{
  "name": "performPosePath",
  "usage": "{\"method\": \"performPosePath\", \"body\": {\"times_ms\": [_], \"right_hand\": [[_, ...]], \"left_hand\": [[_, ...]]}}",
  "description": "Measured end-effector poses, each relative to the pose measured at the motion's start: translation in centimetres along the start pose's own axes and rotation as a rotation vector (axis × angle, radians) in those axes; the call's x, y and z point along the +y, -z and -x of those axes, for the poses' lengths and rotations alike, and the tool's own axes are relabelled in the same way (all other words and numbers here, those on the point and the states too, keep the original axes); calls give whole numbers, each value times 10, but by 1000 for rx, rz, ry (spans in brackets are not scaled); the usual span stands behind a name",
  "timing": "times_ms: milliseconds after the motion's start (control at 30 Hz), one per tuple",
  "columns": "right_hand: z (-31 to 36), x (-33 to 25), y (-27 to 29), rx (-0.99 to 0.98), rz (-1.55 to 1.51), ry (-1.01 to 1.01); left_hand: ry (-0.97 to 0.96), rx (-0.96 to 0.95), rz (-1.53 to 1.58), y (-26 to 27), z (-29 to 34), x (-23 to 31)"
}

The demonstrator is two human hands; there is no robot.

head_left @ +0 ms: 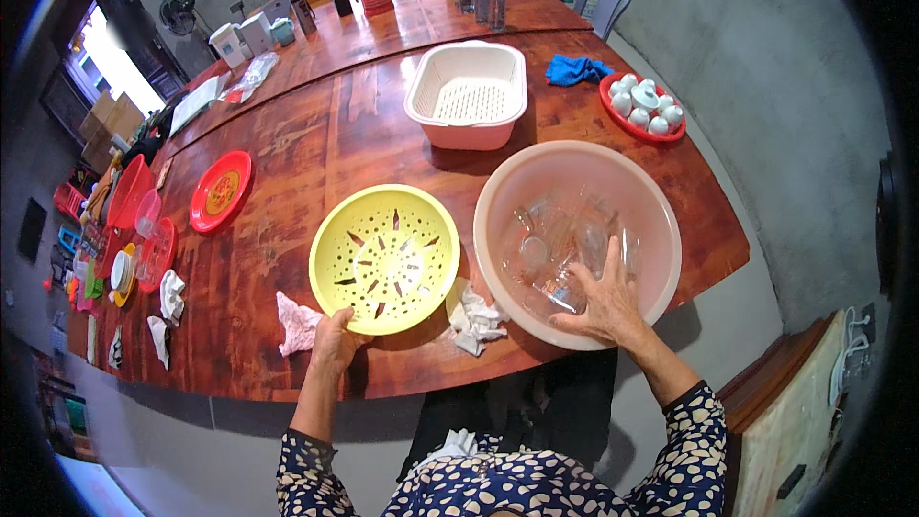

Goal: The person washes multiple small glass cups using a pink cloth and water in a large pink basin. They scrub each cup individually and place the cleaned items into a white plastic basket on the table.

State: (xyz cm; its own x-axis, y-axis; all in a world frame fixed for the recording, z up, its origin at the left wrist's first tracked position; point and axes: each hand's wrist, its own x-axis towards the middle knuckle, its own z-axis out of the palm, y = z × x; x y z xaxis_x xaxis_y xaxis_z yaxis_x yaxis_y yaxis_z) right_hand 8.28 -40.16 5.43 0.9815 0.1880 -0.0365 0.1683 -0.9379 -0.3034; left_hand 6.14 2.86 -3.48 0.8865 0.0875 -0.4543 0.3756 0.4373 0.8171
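Yellow colander (392, 263) beside a basin (517, 176) of clear vessels (574, 235)

The colander is round and faces upward, pierced by small round holes and longer slits that radiate from the centre. It stands just left of the basin, their rims close together. The basin is larger, round, pale pink and upright. Inside, the vessels lie jumbled at the bottom, transparent, some on their sides at differing angles; whether they are glass or plastic cannot be told.
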Motion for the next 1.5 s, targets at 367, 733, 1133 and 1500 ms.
{"method": "performPosePath", "body": {"times_ms": [367,733,1133,1500], "right_hand": [[-175,-34,30,515,86,445],[-325,-77,-31,298,213,260],[-194,-174,-55,95,66,636],[-75,-215,-70,86,109,851]], "left_hand": [[-186,101,155,22,-4,-9],[-326,280,269,64,6,11],[-503,123,163,50,28,110],[-438,134,-24,-7,15,121]]}}
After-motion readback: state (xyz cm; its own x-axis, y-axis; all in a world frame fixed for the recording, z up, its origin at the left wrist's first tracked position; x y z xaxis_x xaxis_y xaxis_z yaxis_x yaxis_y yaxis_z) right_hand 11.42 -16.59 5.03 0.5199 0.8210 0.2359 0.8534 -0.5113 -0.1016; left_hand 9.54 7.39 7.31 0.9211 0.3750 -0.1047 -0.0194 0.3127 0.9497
